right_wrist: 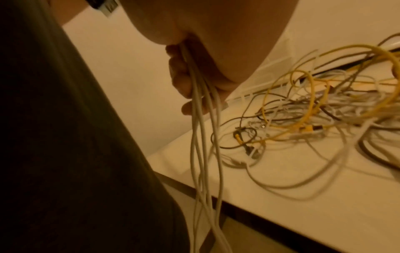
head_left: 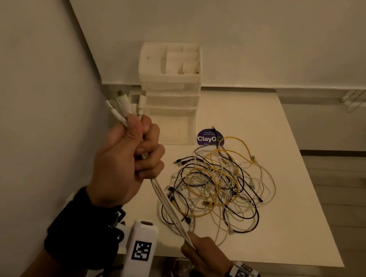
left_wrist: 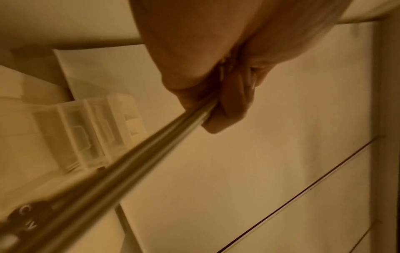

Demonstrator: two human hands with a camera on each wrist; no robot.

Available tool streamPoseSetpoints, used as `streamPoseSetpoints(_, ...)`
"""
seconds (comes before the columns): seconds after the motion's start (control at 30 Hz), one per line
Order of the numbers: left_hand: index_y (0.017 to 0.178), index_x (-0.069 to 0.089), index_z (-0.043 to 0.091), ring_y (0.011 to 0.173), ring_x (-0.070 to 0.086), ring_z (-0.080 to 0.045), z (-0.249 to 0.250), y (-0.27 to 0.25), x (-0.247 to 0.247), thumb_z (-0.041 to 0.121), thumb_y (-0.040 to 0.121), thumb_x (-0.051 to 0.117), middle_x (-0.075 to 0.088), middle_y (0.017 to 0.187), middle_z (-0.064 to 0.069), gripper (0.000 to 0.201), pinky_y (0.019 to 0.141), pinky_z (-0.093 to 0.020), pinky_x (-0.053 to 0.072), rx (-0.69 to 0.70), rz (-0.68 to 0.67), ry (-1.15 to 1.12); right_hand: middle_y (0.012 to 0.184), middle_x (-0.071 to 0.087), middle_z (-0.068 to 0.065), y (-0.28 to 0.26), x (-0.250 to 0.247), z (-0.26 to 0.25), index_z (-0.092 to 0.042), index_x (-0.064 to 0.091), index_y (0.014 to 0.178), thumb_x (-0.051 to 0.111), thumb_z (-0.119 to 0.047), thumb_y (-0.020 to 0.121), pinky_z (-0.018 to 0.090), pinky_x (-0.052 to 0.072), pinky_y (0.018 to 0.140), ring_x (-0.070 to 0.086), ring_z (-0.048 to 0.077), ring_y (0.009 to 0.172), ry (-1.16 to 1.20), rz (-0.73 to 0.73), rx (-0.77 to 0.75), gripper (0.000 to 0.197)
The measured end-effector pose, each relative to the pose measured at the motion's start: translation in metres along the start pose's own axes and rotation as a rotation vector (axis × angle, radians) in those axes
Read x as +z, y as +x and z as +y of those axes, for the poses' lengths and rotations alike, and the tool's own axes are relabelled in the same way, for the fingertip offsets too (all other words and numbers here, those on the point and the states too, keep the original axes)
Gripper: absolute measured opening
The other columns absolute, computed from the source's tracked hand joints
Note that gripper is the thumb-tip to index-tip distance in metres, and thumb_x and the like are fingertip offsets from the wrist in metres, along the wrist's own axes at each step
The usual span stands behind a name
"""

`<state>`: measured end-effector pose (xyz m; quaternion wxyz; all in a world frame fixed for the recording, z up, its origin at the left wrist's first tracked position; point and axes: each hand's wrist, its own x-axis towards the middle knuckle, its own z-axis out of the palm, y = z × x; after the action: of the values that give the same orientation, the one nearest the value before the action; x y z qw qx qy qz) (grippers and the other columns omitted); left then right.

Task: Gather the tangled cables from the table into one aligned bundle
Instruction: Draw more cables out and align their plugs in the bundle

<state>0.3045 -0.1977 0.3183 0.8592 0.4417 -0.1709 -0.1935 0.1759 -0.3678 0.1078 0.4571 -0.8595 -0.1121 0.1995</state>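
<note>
Left hand point(head_left: 126, 155), raised left of the tangle point(head_left: 220, 186), fist closed round several white cables point(head_left: 167, 200) just below their plugs point(head_left: 124, 106); plug ends stick up above the knuckles, roughly level with one another; left-wrist view is blurred but shows the strands leaving the fist taut. Strands run down from the fist, across the near-left edge of the tangle, into the right hand point(head_left: 204, 254); right hand, near side of the tangle at the table point(head_left: 291, 238) edge, fingers pinching the same strands; below it the tails hang slack off the table. Tangle itself: yellow, black and white loops, loose on the tabletop, right of both hands, in front of a drawer organiser point(head_left: 169, 88). Judged risks: held strands cross the heap, so pulling could snag a loop and drag it off the edge; slack grip could let plug ends slip out of line.
</note>
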Motion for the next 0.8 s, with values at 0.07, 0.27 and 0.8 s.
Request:
streamPoseSetpoints(0.07, 0.077, 0.040, 0.016, 0.041, 0.016, -0.005, 0.000, 0.003, 0.003, 0.041, 0.090, 0.041, 0.030, 0.058, 0.006, 0.028, 0.040, -0.018, 0.012, 0.002, -0.012, 0.002, 0.065, 0.044, -0.014, 0.004, 0.002, 0.004, -0.045, 0.045, 0.077, 0.027, -0.058, 0.093, 0.020, 0.031, 0.062, 0.045, 0.002, 0.061, -0.032, -0.050, 0.025, 0.028)
streamPoseSetpoints(0.27, 0.076, 0.041, 0.016, 0.042, 0.014, -0.005, -0.010, 0.004, 0.003, 0.042, 0.090, 0.046, 0.030, 0.058, 0.007, 0.029, 0.038, -0.018, 0.011, -0.002, -0.008, -0.008, 0.094, 0.058, 0.014, 0.008, -0.010, 0.001, -0.009, 0.047, 0.106, 0.045, -0.042, 0.099, 0.031, 0.039, 0.072, 0.056, 0.030, 0.089, -0.103, -0.185, 0.095, 0.033)
streamPoseSetpoints(0.8, 0.078, 0.044, 0.016, 0.043, 0.023, -0.004, -0.024, 0.014, 0.011, 0.047, 0.090, 0.041, 0.029, 0.061, 0.004, 0.033, 0.039, -0.019, 0.014, -0.051, 0.044, -0.075, 0.140, 0.044, 0.016, 0.048, -0.102, 0.072, -0.006, 0.047, 0.134, 0.043, -0.012, 0.097, 0.051, 0.021, 0.110, 0.032, 0.035, 0.133, -1.182, -0.199, 0.322, 0.037)
